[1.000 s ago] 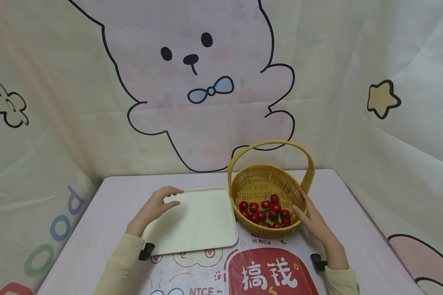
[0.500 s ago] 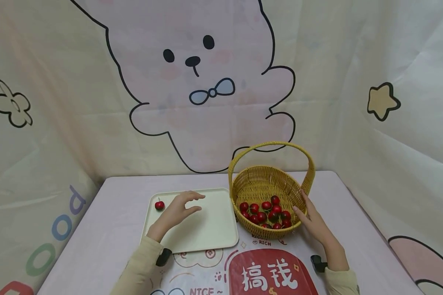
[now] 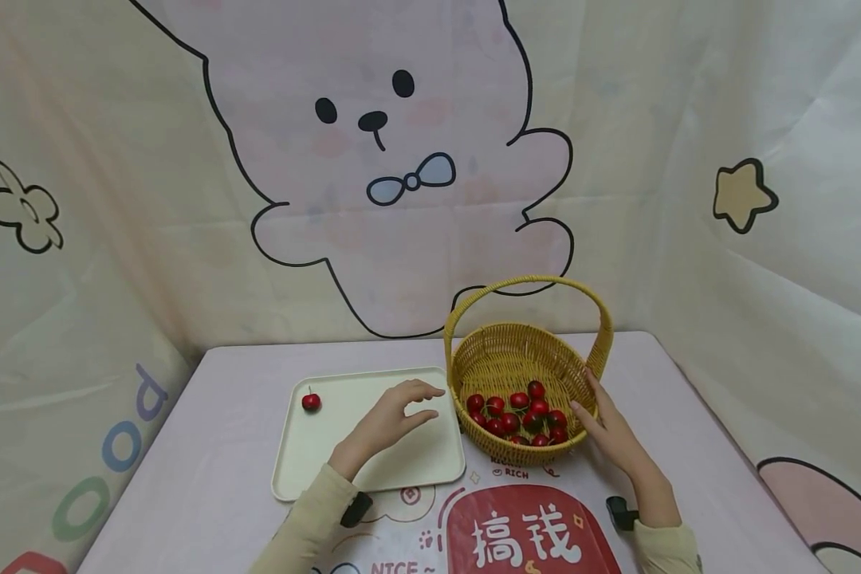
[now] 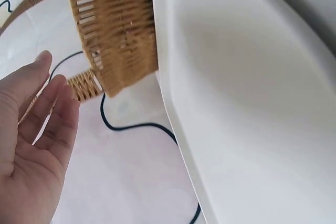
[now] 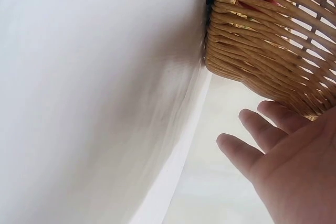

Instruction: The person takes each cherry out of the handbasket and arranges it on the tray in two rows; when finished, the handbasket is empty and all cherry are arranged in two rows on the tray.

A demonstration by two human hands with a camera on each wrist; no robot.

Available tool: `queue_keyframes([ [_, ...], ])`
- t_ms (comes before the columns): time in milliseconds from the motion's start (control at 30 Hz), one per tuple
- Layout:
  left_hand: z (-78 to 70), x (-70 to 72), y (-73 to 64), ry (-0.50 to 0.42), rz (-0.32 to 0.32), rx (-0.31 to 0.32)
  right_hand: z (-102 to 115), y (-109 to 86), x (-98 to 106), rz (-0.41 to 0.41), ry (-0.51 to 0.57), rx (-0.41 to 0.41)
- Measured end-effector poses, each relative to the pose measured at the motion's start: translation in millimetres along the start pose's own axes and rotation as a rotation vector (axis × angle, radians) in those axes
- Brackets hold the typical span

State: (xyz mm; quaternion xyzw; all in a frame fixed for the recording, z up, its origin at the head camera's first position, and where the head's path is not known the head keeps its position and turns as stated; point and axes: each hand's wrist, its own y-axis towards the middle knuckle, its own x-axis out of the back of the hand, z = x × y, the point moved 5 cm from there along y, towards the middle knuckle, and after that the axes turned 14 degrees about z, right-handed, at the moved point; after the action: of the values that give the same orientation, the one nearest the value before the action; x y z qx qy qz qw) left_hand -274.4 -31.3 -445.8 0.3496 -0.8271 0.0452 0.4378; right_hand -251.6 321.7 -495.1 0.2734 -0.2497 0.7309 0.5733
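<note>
A yellow wicker basket [image 3: 505,351] with a tall arched handle stands at the back right, and several red cherries [image 3: 511,422] lie in its front part. My right hand [image 3: 617,434] holds its right rim, thumb over the edge and fingers along the outer wall; the right wrist view shows these fingers [image 5: 239,150] beside the weave. Left of the basket lies a cream tray [image 3: 297,470] with one cherry [image 3: 312,402] near its back left corner. Above the tray's right half hovers my left hand [image 3: 387,422], thumb and fingers apart, holding nothing, fingertips just short of the basket.
A light tablecloth [image 3: 229,399] with a red printed patch [image 3: 524,530] covers the table. Behind it hangs a curtain [image 3: 416,263] with a cartoon bear, and more printed cloth walls both sides. The basket's handle [image 3: 524,279] rises high above its bowl.
My left hand has moved right across the tray toward the basket, leaving the cherry at the back left corner in sight. My right hand has stayed at the basket's rim.
</note>
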Motion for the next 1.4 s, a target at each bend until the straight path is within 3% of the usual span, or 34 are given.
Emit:
queue_keyframes([
  [333, -23.4, -25.3, 32.4, -0.024, 0.058, -0.025, 0.6, -0.4, 0.9, 0.003, -0.004, -0.008],
  [600, -32.3, -42.6, 61.1, -0.017, 0.081, -0.051, 1.6, 0.3, 1.5, 0.007, 0.007, -0.014],
  [1100, -31.5, -67.0, 102.2, 0.016, 0.153, 0.031, -0.5, -0.6, 1.8, 0.010, -0.006, 0.004],
  [1400, -30.0, -74.4, 124.8, -0.034, 0.210, 0.092, 1.5, 0.3, 1.6, 0.012, 0.002, 0.005],
])
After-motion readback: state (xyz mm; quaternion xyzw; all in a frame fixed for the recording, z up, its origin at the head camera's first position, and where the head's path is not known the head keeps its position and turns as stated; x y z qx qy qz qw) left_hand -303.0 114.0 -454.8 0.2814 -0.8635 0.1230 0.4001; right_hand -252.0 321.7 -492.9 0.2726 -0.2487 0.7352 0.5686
